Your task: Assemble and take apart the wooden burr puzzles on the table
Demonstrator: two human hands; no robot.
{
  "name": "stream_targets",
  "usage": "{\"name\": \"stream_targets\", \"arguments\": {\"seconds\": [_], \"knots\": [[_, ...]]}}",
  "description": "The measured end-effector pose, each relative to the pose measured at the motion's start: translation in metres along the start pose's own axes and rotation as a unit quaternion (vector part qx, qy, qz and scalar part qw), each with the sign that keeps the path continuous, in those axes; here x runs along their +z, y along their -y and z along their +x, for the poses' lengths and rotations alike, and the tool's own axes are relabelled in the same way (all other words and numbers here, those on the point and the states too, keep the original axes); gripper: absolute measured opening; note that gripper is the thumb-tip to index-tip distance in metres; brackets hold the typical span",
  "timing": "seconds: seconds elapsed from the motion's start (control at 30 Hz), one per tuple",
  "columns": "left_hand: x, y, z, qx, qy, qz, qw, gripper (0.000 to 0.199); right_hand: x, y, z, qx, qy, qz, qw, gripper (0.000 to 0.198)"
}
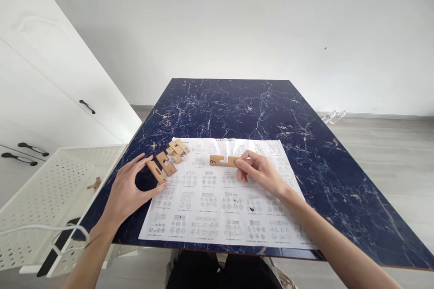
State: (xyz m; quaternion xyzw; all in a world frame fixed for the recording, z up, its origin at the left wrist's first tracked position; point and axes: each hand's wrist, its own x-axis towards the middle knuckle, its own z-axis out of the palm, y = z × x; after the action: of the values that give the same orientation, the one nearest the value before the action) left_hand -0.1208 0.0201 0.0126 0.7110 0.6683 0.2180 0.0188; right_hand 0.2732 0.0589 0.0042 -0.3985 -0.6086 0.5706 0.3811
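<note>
My right hand point(257, 171) pinches one end of a flat wooden puzzle piece point(217, 160), which has a notch in its edge and a dark mark on its left end. Between the thumb and fingertips of my left hand point(130, 187) is a second wooden puzzle piece point(156, 172), marked near its lower end. Right beside that lies a notched wooden piece point(167, 164). Just behind them sits an interlocked wooden puzzle point(177, 150) made of several small bars. Under the pieces and my right hand spreads a printed instruction sheet point(210, 212) with rows of small diagrams.
The sheet lies on a dark blue marble-patterned table point(230, 104). Left of it stand a white perforated basket point(50, 176) with a small wooden piece point(95, 184) inside, a white cable point(44, 227) and a white cabinet point(50, 76). A pale wall rises behind the table.
</note>
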Motion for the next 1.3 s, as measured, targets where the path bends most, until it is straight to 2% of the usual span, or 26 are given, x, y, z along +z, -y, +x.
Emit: {"name": "stream_targets", "arguments": {"seconds": [0.1,0.2,0.27,0.3,0.37,0.43,0.57,0.67,0.77,0.9,0.97,1.03,1.13,1.3], "knots": [[0.003,0.005,-0.001,-0.012,0.018,0.009,1.000,0.079,0.001,-0.001,0.001,-0.001,0.004,0.001,1.000,0.039],[0.004,0.004,0.000,-0.021,0.031,0.015,0.999,0.095,0.003,-0.002,0.001,0.001,0.011,0.003,1.000,0.038],[0.003,-0.003,0.002,0.002,0.017,0.002,1.000,0.103,0.003,-0.002,0.001,0.002,0.014,0.005,1.000,0.038],[0.003,-0.009,0.003,0.029,0.003,-0.010,1.000,0.102,0.004,-0.002,0.001,0.003,0.016,0.006,1.000,0.038],[0.005,-0.027,0.005,0.103,-0.031,-0.043,0.993,0.084,0.004,-0.002,0.001,0.005,0.021,0.010,1.000,0.037],[0.008,-0.051,0.008,0.166,-0.022,-0.070,0.983,0.064,0.005,-0.002,0.000,0.006,0.029,0.011,1.000,0.037],[0.018,-0.105,0.015,0.206,0.097,-0.118,0.966,0.046,0.008,0.000,-0.003,0.002,0.069,0.004,0.998,0.035],[0.020,-0.130,0.018,0.177,0.175,-0.168,0.954,0.032,0.009,0.001,-0.005,-0.005,0.102,0.007,0.995,0.033],[0.015,-0.131,0.016,0.109,0.198,-0.209,0.951,0.033,0.009,0.000,-0.005,-0.009,0.104,0.012,0.995,0.031],[0.004,-0.099,0.005,0.010,0.134,-0.206,0.969,0.039,0.008,-0.002,-0.004,0.001,0.088,-0.002,0.996,0.033],[-0.001,-0.079,0.001,-0.072,0.034,-0.146,0.986,0.035,0.008,-0.001,-0.004,0.011,0.085,-0.014,0.996,0.033],[-0.004,-0.063,-0.001,-0.142,-0.010,-0.077,0.987,0.036,0.009,0.000,-0.005,0.016,0.086,-0.021,0.996,0.032],[-0.002,-0.053,0.001,-0.189,0.003,0.009,0.982,0.039,0.009,0.001,-0.005,0.014,0.089,-0.018,0.996,0.029],[0.007,-0.054,0.007,-0.178,0.038,0.062,0.981,0.043,0.008,0.000,-0.006,0.015,0.083,-0.012,0.996,0.028]]}}
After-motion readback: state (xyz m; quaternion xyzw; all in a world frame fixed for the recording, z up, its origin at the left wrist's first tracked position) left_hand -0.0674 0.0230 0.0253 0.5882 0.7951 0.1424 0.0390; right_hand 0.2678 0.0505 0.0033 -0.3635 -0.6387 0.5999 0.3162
